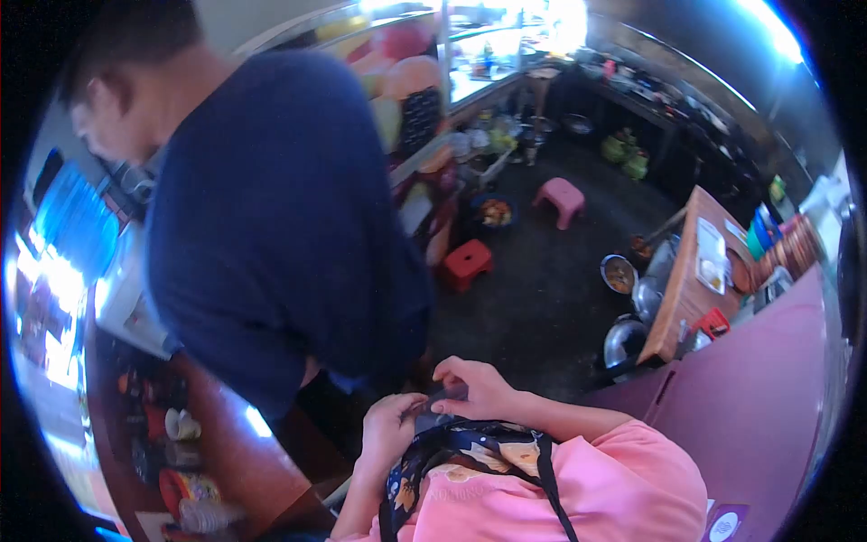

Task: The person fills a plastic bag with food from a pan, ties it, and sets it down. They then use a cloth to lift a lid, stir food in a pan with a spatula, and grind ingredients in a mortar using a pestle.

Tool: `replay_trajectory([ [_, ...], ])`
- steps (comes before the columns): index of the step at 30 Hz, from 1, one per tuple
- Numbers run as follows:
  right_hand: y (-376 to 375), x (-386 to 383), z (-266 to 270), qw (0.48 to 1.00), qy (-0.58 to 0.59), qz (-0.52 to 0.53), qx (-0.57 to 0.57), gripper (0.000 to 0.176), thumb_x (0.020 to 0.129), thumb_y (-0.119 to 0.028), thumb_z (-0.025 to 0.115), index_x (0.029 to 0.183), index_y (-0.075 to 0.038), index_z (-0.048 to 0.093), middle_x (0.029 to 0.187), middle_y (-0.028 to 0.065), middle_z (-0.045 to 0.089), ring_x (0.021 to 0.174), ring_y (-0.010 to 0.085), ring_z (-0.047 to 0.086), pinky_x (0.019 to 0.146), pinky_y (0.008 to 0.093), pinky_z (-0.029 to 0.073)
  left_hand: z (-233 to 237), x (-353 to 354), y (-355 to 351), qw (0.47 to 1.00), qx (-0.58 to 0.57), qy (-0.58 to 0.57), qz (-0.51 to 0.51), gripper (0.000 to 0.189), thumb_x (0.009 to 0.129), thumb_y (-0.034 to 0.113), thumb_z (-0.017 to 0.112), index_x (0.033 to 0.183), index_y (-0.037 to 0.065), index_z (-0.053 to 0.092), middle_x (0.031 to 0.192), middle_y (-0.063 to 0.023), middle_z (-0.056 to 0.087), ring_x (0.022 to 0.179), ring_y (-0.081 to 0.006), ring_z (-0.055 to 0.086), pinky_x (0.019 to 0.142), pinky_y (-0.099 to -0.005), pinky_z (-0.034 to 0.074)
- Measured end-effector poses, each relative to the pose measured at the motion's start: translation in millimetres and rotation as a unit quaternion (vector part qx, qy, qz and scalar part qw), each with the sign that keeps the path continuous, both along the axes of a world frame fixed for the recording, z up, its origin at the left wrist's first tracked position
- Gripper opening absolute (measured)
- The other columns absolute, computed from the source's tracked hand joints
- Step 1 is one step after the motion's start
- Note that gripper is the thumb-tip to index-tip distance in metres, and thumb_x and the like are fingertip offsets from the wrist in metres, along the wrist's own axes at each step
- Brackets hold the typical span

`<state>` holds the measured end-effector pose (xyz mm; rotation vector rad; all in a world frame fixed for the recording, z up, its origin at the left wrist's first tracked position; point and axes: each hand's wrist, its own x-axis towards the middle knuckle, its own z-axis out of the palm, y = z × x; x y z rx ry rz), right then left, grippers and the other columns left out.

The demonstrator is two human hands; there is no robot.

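From over here I'm seeing the left hand (pixel 388 431) sitting beside the right hand (pixel 480 390), by the apron (pixel 495 440). A person (pixel 280 217) is standing to the left. Up ahead, a stool (pixel 467 263) is sitting just before a basin (pixel 512 211), another stool (pixel 562 195) standing to its right. Further right, a tray (pixel 710 238) is lying on a table (pixel 684 291), pots (pixel 618 340) crowding its left side.

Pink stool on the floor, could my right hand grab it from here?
Probably not: the pink stool stands well beyond the right hand, across the dark floor, and that hand appears occupied with some dark material.
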<state>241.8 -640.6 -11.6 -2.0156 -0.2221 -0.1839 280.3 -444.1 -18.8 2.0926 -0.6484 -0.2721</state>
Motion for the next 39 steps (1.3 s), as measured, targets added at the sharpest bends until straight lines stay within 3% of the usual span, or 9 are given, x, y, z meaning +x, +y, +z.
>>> replay_trajectory([
  [7, -127.5, -42.0, -13.1, 0.968, -0.068, -0.214, -0.114, 0.019, 0.066, -0.003, 0.061, 0.084, -0.005, 0.056, 0.075, 0.0109, 0.054, 0.075, 0.0299, 0.055, 0.067, 0.0390, 0.045, 30.8, 31.9, -137.8, 0.986, 0.031, -0.098, -0.130, 0.017, 0.073, 0.001, 0.059, 0.088, 0.003, 0.066, 0.080, -0.0137, 0.066, 0.071, -0.0248, 0.064, 0.065, -0.0319, 0.049],
  [12, -194.4, -47.7, -34.8, 0.938, 0.005, -0.314, -0.146, 0.013, 0.066, 0.002, 0.056, 0.076, -0.006, 0.060, 0.079, 0.0114, 0.059, 0.080, 0.0309, 0.057, 0.070, 0.0381, 0.046, 26.7, 85.3, -204.1, 0.983, 0.019, -0.096, -0.157, 0.015, 0.071, 0.006, 0.063, 0.085, 0.004, 0.067, 0.079, -0.0135, 0.065, 0.072, -0.0264, 0.064, 0.065, -0.0329, 0.049],
  [16, -255.8, -32.0, -41.1, 0.922, 0.092, -0.364, -0.099, 0.019, 0.071, 0.000, 0.058, 0.087, -0.006, 0.066, 0.080, 0.0146, 0.065, 0.074, 0.0312, 0.063, 0.066, 0.0364, 0.049, 6.2, 149.3, -267.8, 0.982, 0.001, -0.084, -0.171, 0.013, 0.072, 0.010, 0.064, 0.084, 0.004, 0.067, 0.079, -0.0137, 0.065, 0.073, -0.0280, 0.064, 0.066, -0.0335, 0.049],
  [22, -354.1, 32.3, -15.8, 0.905, 0.088, -0.414, 0.032, 0.020, 0.071, -0.002, 0.066, 0.091, -0.002, 0.067, 0.081, 0.0119, 0.068, 0.073, 0.0145, 0.065, 0.065, 0.0272, 0.049, -10.0, 255.3, -357.7, 0.978, -0.104, -0.035, -0.180, 0.015, 0.068, 0.001, 0.066, 0.083, 0.001, 0.067, 0.075, -0.0109, 0.066, 0.067, -0.0175, 0.065, 0.063, -0.0268, 0.049],
  [23, -372.6, 45.0, -10.4, 0.901, 0.078, -0.425, -0.029, 0.017, 0.071, -0.003, 0.069, 0.088, 0.000, 0.068, 0.076, 0.0076, 0.068, 0.070, 0.0096, 0.062, 0.062, 0.0240, 0.048, -7.3, 273.3, -368.2, 0.977, -0.100, -0.030, -0.185, 0.013, 0.069, 0.002, 0.066, 0.082, 0.001, 0.067, 0.073, -0.0110, 0.066, 0.067, -0.0174, 0.064, 0.063, -0.0266, 0.048],
  [31, -480.8, 101.8, -9.2, 0.851, 0.068, -0.495, 0.162, 0.007, 0.076, -0.003, 0.068, 0.081, 0.001, 0.067, 0.067, 0.0011, 0.063, 0.062, 0.0043, 0.056, 0.056, 0.0196, 0.044, 26.7, 353.5, -499.4, 0.970, -0.022, 0.003, -0.241, 0.011, 0.071, 0.010, 0.068, 0.077, 0.002, 0.067, 0.065, -0.0090, 0.062, 0.059, -0.0172, 0.060, 0.056, -0.0278, 0.046],
  [33, -509.6, 98.2, -23.0, 0.836, 0.048, -0.513, 0.191, 0.006, 0.077, -0.002, 0.067, 0.081, 0.001, 0.066, 0.068, 0.0017, 0.063, 0.062, 0.0049, 0.056, 0.056, 0.0199, 0.045, 42.6, 362.3, -550.0, 0.944, -0.060, -0.112, -0.303, 0.015, 0.071, 0.011, 0.069, 0.082, 0.001, 0.065, 0.073, -0.0089, 0.064, 0.068, -0.0203, 0.062, 0.063, -0.0299, 0.047],
  [35, -549.3, 89.2, -36.2, 0.815, 0.050, -0.548, 0.179, 0.005, 0.078, 0.001, 0.065, 0.083, 0.001, 0.065, 0.070, 0.0038, 0.064, 0.063, 0.0074, 0.059, 0.058, 0.0216, 0.048, 80.3, 359.5, -606.9, 0.897, -0.086, -0.283, -0.328, 0.039, 0.068, 0.020, 0.070, 0.103, 0.005, 0.060, 0.097, -0.0093, 0.062, 0.092, -0.0287, 0.057, 0.085, -0.0399, 0.042],
  [39, -642.4, 66.0, -72.4, 0.799, 0.041, -0.576, 0.169, 0.010, 0.077, -0.008, 0.071, 0.080, -0.002, 0.064, 0.071, 0.0013, 0.063, 0.061, 0.0062, 0.055, 0.055, 0.0203, 0.044, 183.7, 314.0, -716.2, 0.720, -0.232, -0.316, -0.573, 0.038, 0.074, 0.026, 0.064, 0.108, 0.009, 0.059, 0.112, -0.0074, 0.059, 0.101, -0.0212, 0.056, 0.096, -0.0437, 0.037],
])
